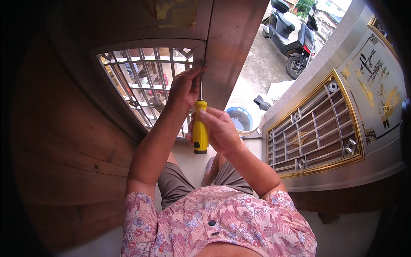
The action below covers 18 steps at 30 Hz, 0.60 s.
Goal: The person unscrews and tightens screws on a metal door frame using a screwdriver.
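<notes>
A screwdriver [200,135] with a thick yellow handle and a black end cap points up and away from me, its thin metal shaft running to the door frame. My right hand [220,130] is closed around the handle. Farther up, my left hand [185,88] is closed, thumb and fingers pinched at the shaft's far end. Whatever lies between those fingertips is hidden. Both hands work against a brown metal door [222,47], beside its barred window [145,79]. The shaft's tip meets the door close to the window's right edge, but the exact contact spot is too small to make out.
A white bucket [253,112] stands on the ground past the door's edge. At right is a second metal door panel [372,98] with a gold-edged grille. Outside, a dark scooter [295,40] is parked. Wooden boards [81,167] rise on my left.
</notes>
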Each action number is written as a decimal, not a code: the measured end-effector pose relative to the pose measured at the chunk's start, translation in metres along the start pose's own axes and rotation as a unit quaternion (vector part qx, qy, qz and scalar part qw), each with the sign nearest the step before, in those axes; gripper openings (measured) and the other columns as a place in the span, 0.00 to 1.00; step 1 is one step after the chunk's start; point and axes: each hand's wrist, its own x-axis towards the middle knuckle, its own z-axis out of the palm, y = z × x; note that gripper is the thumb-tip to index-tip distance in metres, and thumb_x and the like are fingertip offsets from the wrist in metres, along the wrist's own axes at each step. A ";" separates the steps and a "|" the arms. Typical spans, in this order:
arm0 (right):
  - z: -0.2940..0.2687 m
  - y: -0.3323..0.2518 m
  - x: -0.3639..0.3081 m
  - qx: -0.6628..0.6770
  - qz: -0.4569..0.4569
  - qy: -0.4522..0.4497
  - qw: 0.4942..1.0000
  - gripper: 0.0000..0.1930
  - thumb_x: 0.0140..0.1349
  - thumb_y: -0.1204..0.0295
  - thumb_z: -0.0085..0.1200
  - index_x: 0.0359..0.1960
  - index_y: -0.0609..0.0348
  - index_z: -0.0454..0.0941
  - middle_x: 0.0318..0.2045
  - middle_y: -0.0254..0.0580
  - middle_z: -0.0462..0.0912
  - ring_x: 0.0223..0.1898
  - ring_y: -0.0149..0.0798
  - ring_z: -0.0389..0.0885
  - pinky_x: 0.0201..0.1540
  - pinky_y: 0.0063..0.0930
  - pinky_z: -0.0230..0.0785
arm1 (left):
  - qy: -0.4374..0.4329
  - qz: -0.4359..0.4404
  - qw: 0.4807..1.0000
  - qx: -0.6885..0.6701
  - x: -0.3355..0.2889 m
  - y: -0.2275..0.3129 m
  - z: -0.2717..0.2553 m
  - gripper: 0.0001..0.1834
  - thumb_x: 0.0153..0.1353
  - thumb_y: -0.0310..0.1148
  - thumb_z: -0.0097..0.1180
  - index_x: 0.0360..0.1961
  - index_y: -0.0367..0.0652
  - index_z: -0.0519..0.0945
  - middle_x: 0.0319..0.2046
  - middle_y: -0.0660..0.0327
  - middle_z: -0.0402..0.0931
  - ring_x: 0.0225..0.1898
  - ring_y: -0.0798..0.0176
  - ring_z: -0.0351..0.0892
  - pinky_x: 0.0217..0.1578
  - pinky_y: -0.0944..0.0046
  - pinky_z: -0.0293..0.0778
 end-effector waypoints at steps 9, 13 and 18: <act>0.015 -0.005 0.003 0.072 0.012 -0.004 0.997 0.15 0.67 0.64 0.45 0.45 0.65 0.67 0.32 0.50 0.78 0.31 0.46 0.82 0.35 0.39 0.78 | -0.071 -0.056 0.996 0.018 0.011 0.008 -0.010 0.04 0.55 0.27 0.60 0.32 0.39 0.80 0.26 0.65 0.79 0.24 0.77 0.74 0.24 0.79 0.69; 0.015 -0.005 0.006 0.186 0.031 -0.038 0.981 0.16 0.68 0.62 0.41 0.47 0.63 0.66 0.34 0.48 0.77 0.32 0.44 0.81 0.36 0.41 0.77 | -0.009 -0.038 0.999 0.006 0.011 0.006 -0.001 0.04 0.56 0.28 0.59 0.31 0.39 0.80 0.24 0.68 0.78 0.23 0.78 0.72 0.22 0.79 0.66; 0.012 0.001 0.007 0.225 0.025 -0.040 0.973 0.18 0.67 0.57 0.40 0.47 0.61 0.67 0.35 0.44 0.76 0.31 0.40 0.79 0.32 0.35 0.77 | 0.049 0.015 0.998 0.027 -0.010 0.003 0.018 0.09 0.60 0.33 0.55 0.35 0.38 0.79 0.22 0.67 0.75 0.20 0.79 0.69 0.21 0.80 0.65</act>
